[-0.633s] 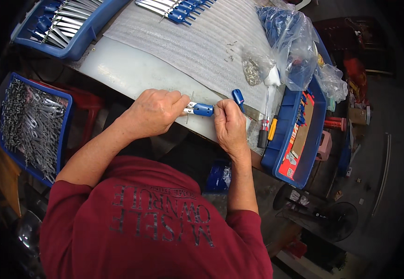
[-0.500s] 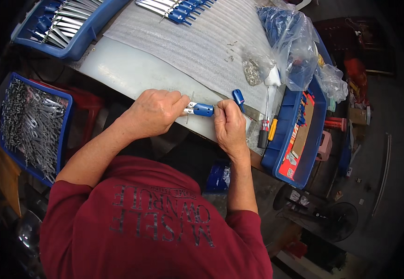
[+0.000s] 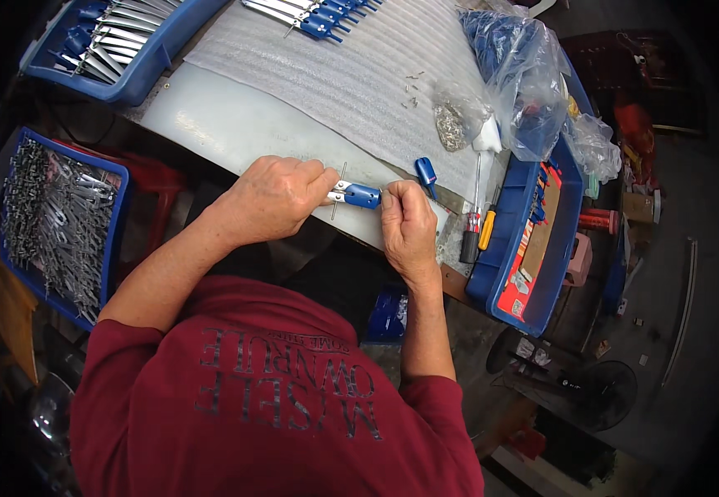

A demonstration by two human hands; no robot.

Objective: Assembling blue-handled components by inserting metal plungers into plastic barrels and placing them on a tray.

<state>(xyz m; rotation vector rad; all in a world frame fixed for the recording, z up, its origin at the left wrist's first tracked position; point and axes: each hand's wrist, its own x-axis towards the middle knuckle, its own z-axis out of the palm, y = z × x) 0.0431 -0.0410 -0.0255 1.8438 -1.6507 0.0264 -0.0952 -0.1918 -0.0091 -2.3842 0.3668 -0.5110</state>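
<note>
Over the table's near edge, my left hand point(image 3: 281, 195) is closed round the metal end of a blue-and-silver part point(image 3: 362, 195). A thin metal rod crosses that part beside my fingers. My right hand point(image 3: 409, 228) is closed at the tip of the part's blue end; its fingers hide what they pinch there. Just beyond my right hand lies a loose blue piece point(image 3: 426, 171). To its right are a screwdriver with a red and black handle point(image 3: 470, 236) and one with a yellow handle point(image 3: 486, 230). Similar blue-and-silver parts point(image 3: 318, 25) lie in a row at the back.
Grey foam sheeting point(image 3: 335, 91) covers much of the table. Small metal pins point(image 3: 412, 87) lie loose near a clear bag of them point(image 3: 449, 126). A blue bin point(image 3: 132, 91) stands back left, another point(image 3: 115, 248) with metal parts at left, and a blue tray point(image 3: 484, 290) at right.
</note>
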